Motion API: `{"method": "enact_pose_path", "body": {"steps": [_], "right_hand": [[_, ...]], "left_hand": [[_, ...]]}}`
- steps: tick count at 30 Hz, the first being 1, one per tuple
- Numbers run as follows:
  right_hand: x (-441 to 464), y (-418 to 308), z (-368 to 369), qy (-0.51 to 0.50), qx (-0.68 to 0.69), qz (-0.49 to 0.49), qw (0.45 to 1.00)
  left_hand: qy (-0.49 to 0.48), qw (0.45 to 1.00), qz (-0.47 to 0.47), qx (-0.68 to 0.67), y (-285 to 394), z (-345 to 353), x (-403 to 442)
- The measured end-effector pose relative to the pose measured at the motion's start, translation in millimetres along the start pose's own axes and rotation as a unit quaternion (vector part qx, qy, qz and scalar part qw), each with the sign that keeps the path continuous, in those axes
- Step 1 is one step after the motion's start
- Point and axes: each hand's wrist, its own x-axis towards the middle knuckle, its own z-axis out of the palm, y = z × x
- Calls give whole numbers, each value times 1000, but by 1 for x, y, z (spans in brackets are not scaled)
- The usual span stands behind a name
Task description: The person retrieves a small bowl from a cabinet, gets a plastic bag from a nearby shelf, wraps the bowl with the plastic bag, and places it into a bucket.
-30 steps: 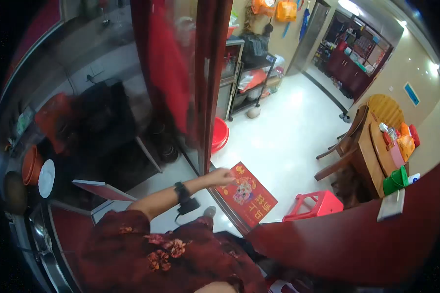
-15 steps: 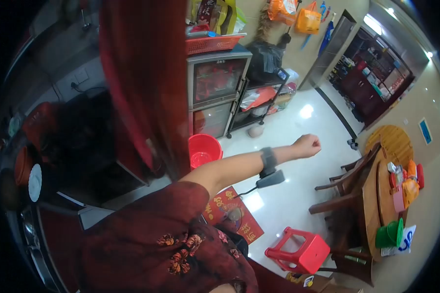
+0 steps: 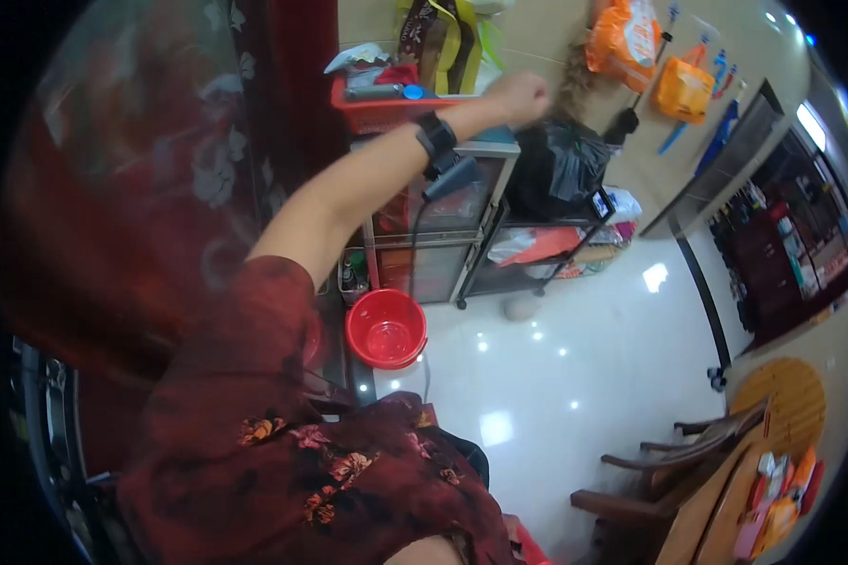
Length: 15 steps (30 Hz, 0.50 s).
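Observation:
My left hand (image 3: 521, 99) is raised at the end of my outstretched arm, its fingers curled into a loose fist. I see nothing in it. In the view it overlaps the area by a red plastic basket (image 3: 377, 115) on top of a metal-framed cabinet (image 3: 485, 193); whether it touches either I cannot tell. A black band (image 3: 435, 139) circles the wrist, with a dark box (image 3: 452, 179) and a cable hanging from it. My right hand is out of view; only a sleeve and some bare skin show at the bottom edge.
A red bucket (image 3: 386, 330) stands on the floor below the cabinet. Beside the cabinet is a black shelf rack (image 3: 523, 273) with a black bag (image 3: 565, 174) on it. Orange bags (image 3: 683, 91) hang on the wall. A wooden chair (image 3: 622, 504) and table (image 3: 702, 518) are lower right.
My view has swung leftward. My left arm has risen, bringing the fist from over the floor up to the cabinet area. The red stool has almost left the view.

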Motion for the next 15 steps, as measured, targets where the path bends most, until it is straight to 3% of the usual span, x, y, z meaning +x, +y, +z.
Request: {"method": "enact_pose_path", "body": {"steps": [4,6,8,9,10,11,13,14,15], "right_hand": [[58,-109,-44,60,22,-56,996],[90,-158,-55,13,0,-132,991],[94,-209,-43,28,36,-162,986],[101,-226,-35,29,38,-143,989],[97,-243,-22,32,30,-136,990],[102,-247,-13,17,28,-128,991],[88,-279,6,-37,-148,-119,981],[82,-289,13,-50,-160,-108,980],[89,-289,13,-58,-142,-98,983]], "left_hand": [[33,987,31,154,-51,-34,71],[-35,963,7,266,-69,-37,100],[-67,942,0,328,-90,-25,116],[-90,912,-2,401,-101,-29,135],[-82,913,-8,399,-118,-25,146],[-133,903,10,408,-140,-12,152],[-204,876,89,427,-167,6,162],[-203,876,87,429,-167,12,168],[-279,846,59,449,-168,18,171]]}}
